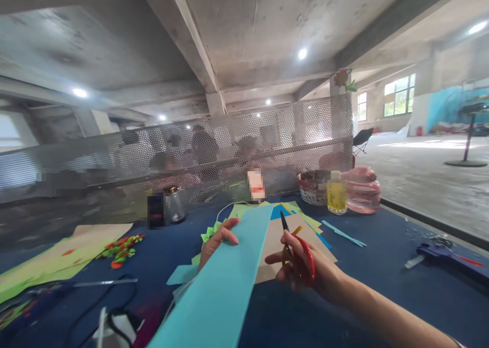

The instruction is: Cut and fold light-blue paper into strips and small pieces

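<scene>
A long light-blue paper strip [233, 266] stretches from the bottom of the view toward the middle of the table. My left hand [222, 238] grips its left edge, with the fingertips showing on top and part of the hand hidden beneath. In my right hand [301, 264] is a pair of scissors [307, 261] with red handles and dark blades pointing up and away. The scissors are to the right of the strip, apart from it. Under and beyond the strip lie a beige sheet [294, 231] and several coloured papers, green, blue and yellow.
Along the back stand a glass jar [176, 208], a basket [314, 187], a yellow bottle [336, 195] and a pink container [362, 190], before a perforated metal screen [229, 149]. Narrow blue offcuts [344, 233] and a glue gun [439, 253] lie rightward; orange-green pieces [120, 248] lie leftward.
</scene>
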The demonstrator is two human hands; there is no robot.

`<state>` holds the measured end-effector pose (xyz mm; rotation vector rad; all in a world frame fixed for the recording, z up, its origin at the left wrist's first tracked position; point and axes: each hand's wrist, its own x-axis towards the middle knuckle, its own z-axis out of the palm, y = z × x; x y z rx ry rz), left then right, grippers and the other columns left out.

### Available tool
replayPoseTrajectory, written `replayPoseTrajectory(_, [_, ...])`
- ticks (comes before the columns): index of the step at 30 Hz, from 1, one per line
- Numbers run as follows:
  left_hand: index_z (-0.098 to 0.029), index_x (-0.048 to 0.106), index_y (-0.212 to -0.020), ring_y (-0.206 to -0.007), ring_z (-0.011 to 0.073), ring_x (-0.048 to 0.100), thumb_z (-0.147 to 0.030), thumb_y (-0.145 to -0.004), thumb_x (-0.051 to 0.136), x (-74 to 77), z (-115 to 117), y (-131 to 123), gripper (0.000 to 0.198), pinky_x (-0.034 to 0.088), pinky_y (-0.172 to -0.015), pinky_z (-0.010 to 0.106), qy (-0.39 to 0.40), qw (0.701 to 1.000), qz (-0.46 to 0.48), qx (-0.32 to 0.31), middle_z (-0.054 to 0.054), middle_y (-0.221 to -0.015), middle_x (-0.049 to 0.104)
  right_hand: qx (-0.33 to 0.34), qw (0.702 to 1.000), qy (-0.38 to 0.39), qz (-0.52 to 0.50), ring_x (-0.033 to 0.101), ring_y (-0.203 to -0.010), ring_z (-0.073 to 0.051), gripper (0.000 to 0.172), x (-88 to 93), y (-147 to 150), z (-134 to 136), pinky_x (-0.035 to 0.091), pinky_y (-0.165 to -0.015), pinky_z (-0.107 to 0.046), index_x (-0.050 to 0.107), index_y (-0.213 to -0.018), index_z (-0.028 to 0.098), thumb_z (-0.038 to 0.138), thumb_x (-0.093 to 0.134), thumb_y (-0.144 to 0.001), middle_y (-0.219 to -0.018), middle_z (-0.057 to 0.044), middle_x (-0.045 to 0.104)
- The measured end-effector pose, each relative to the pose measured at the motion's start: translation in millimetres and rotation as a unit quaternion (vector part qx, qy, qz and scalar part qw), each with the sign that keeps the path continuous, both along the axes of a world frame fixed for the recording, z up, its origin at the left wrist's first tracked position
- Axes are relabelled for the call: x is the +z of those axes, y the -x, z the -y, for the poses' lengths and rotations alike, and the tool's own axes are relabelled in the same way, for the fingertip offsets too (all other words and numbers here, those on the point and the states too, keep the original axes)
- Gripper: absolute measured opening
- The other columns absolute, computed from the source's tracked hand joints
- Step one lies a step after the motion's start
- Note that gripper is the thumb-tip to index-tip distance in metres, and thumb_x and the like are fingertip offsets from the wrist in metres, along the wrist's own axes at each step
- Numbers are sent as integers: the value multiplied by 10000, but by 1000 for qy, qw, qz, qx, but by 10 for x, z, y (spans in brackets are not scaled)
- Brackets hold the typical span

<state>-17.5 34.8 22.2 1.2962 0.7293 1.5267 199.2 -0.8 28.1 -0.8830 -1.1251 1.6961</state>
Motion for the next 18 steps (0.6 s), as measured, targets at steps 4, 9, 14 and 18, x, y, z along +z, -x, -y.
replayPoseTrajectory(4, [-218,660,-616,-1213,299,471,-210,-666,637,-70,32,-27,56,411,-982,409,-104,948,-267,139,34,-1279,540,17,1000,9,-23,655,-568,-126,423,-111,85,46,433,-418,-191,434,-923,215,552,650,-786,-790,-3,655])
replayPoseTrajectory(9, [-255,699,-730,-1184,283,496,-257,-749,574,-171,105,-109,126,400,-998,416,-143,895,-387,172,32,-1281,547,-19,999,-38,4,493,-409,-62,533,-253,90,29,395,-424,-191,413,-915,227,329,830,-599,-577,116,498])
replayPoseTrajectory(14, [-243,607,-1090,-1217,266,504,-313,-818,548,-230,119,-143,287,424,-990,400,-128,919,-336,161,94,-1273,550,-74,995,-45,43,454,-424,-64,504,-286,-1,-70,363,-426,-196,422,-895,222,284,815,-586,-539,129,441])
replayPoseTrajectory(18, [-222,497,-1199,-1205,265,537,-403,-765,655,-187,109,-155,497,501,-892,344,40,976,-199,84,117,-1335,534,-95,995,-28,25,490,-434,-72,525,-265,-25,-89,388,-422,-204,420,-939,227,296,809,-593,-584,119,471])
